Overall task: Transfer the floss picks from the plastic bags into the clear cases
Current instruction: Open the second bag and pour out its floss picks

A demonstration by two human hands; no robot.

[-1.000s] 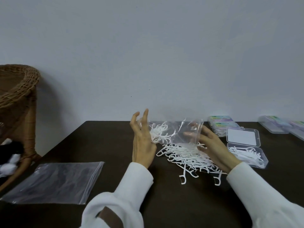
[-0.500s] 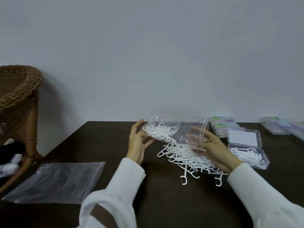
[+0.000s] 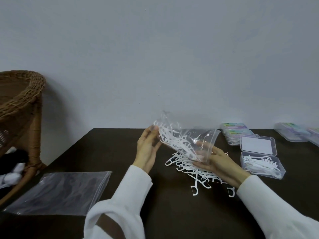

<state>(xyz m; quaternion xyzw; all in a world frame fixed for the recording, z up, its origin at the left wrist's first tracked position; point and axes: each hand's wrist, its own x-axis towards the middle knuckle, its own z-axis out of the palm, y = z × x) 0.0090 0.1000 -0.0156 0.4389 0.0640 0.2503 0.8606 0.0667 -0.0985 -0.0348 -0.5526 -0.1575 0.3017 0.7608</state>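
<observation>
Dark tabletop is carrying a pile of floss picks near its middle, beside an open clear case. Left hand is pinching the plastic bag at its raised corner; right hand is gripping the bag's mouth. Tilting too fast is likely scattering picks toward the edge.

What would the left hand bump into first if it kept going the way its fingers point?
The left hand points up and away, and its fingertips already touch the raised corner of the plastic bag of floss picks. So the bag comes first; past it, probably only the wall, though depth is unclear.
</observation>
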